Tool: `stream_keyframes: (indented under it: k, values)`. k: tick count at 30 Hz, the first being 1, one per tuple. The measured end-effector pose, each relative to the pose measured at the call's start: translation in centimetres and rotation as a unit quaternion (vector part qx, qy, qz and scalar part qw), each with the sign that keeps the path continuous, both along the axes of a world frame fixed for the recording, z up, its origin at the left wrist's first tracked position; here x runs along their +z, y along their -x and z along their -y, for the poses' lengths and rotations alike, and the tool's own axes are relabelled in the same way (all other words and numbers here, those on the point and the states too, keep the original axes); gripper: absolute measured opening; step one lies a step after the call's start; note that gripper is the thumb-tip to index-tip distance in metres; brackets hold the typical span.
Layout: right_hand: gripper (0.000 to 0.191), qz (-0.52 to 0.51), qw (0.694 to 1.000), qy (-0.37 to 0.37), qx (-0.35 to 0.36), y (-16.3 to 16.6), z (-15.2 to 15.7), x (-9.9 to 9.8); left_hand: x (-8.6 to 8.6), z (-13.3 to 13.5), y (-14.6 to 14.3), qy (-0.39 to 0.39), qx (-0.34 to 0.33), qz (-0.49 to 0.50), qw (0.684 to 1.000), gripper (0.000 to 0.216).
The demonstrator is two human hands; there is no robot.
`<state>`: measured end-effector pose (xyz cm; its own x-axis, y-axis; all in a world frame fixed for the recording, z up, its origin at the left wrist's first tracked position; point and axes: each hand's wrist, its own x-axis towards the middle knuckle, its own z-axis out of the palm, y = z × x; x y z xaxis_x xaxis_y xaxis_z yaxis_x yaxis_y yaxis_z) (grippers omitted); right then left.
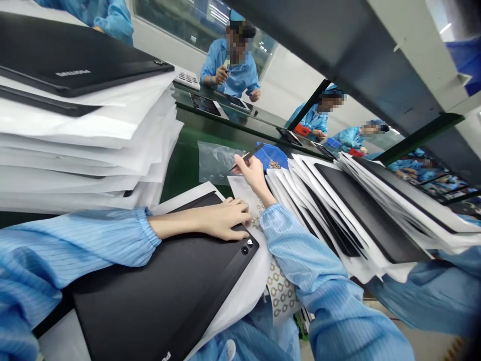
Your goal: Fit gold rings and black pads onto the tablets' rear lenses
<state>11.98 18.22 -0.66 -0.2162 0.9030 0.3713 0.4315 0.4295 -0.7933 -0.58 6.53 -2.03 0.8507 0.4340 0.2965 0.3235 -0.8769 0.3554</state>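
Note:
A black tablet lies back side up in front of me, on white wrapping sheet, its camera lenses at the right corner. My left hand rests on its back near those lenses, fingers stretched out and holding nothing. Farther forward, my right hand is closed on dark tweezers, the tip pointing left. Below the right wrist runs a sheet of ring-shaped stickers, partly hidden by my forearm. Just beyond the right hand sits a blue bin with small brownish pieces in it.
A tall stack of tablets between white sheets stands at left. More tablets in white sheets lean at right. A clear plastic bag lies on the green bench. Across a conveyor with tablets, a co-worker in blue is at work.

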Motion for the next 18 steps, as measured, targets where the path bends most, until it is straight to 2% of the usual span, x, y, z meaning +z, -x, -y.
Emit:
stream_keyframes:
  k: [2, 4, 7, 9, 12, 15, 18]
  values:
    - [0.039, -0.025, 0.998, -0.015, -0.048, -1.0, -0.3, -0.2, 0.3, -0.4, 0.2, 0.000, 0.045, 0.001, 0.999, 0.018]
    - [0.044, -0.042, 0.993, -0.030, -0.110, -1.8, -0.4, -1.0, 0.6, -1.4, 1.0, 0.006, 0.177, 0.012, 0.984, 0.016]
    - [0.046, -0.072, 0.984, -0.036, -0.158, -2.3, -0.6, -2.5, 0.9, -3.7, 3.0, 0.006, 0.408, 0.028, 0.913, 0.025]
    - [0.045, -0.094, 0.982, -0.030, -0.162, -2.2, -0.8, -3.1, 1.1, -5.1, 4.4, 0.010, 0.495, 0.020, 0.869, 0.038]
    - [0.047, -0.112, 0.980, -0.015, -0.167, -2.1, -1.2, -3.2, 1.2, -6.6, 5.6, 0.064, 0.553, -0.002, 0.831, 0.043]
    - [0.047, -0.121, 0.977, 0.001, -0.174, -2.2, -1.6, -3.1, 1.7, -7.6, 5.5, 0.150, 0.551, 0.000, 0.821, 0.035]
    - [0.046, -0.128, 0.975, 0.011, -0.179, -2.3, -1.9, -3.0, 2.8, -8.9, 4.4, 0.201, 0.540, 0.063, 0.815, 0.026]
